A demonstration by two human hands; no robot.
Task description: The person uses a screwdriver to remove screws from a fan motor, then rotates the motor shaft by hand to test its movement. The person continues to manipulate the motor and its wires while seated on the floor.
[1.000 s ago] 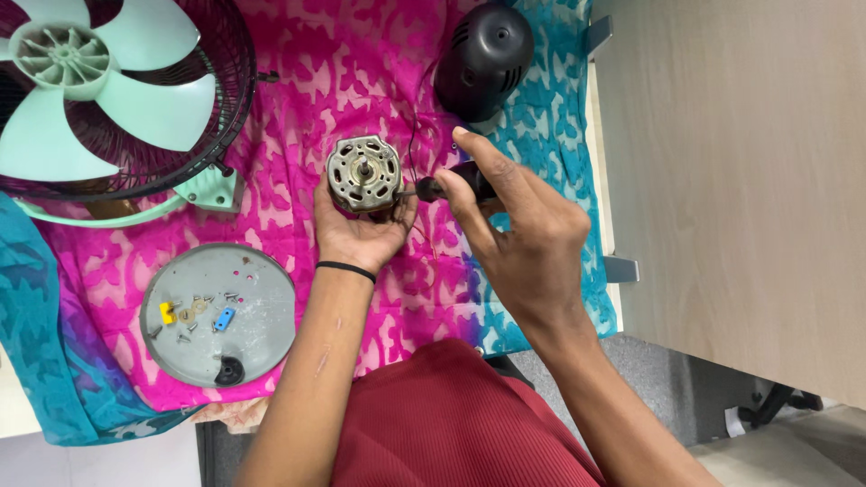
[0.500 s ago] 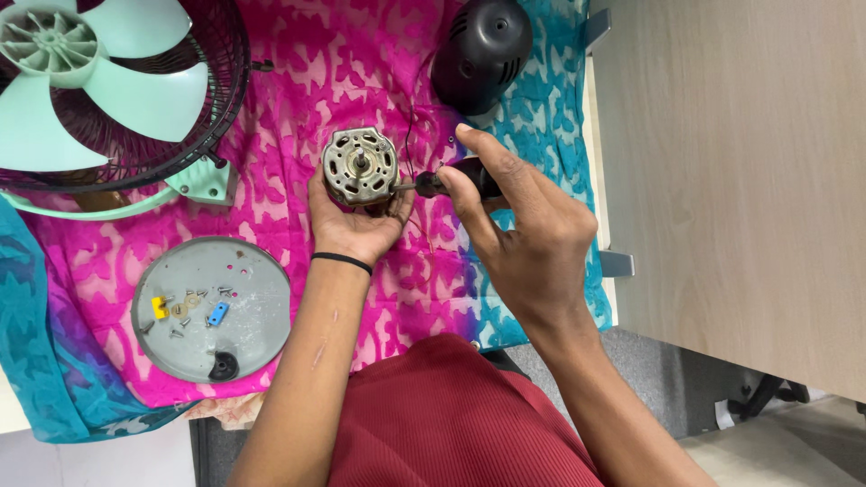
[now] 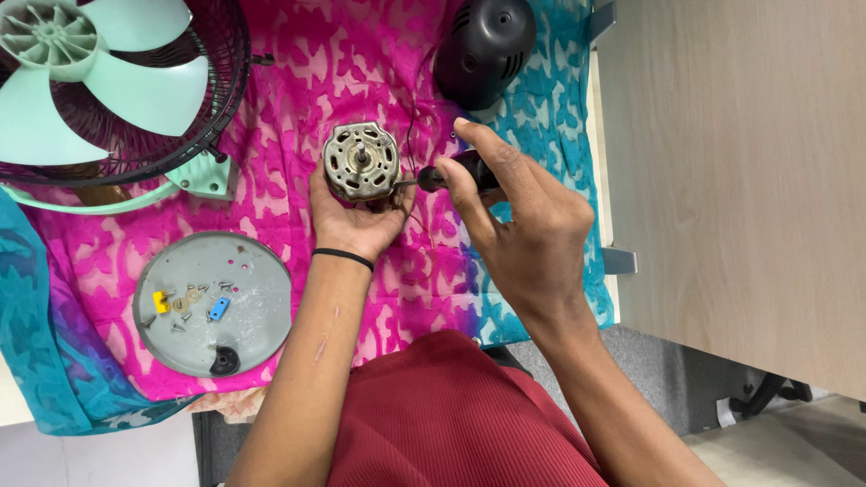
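Cupping a round metal fan motor [image 3: 362, 161] from below, the left hand [image 3: 354, 216] has its fingers curled up around the motor's underside, a black band on the wrist. The motor's face, with its short centre shaft, is turned up toward the camera. The right hand [image 3: 519, 225] is closed around the dark handle of a screwdriver [image 3: 444, 175], forefinger stretched along the top; the thin shaft points left and its tip meets the motor's right edge. Thin wires trail from the motor down between the two hands.

Both hands work above a pink patterned cloth [image 3: 298, 81] with blue-green edges, spread over the table. Just beyond the right hand, at the far edge of the cloth, lies a black domed motor cover [image 3: 484, 47]. To the far left sits a dark wire fan guard [image 3: 225, 81] with pale green fan blades [image 3: 99, 81] resting in it. Nearer the person, left of the left forearm, a grey round plate [image 3: 257, 307] holds small screws, a yellow piece, a blue piece and a black cap. A pale wooden panel [image 3: 740, 171] stands to the right.
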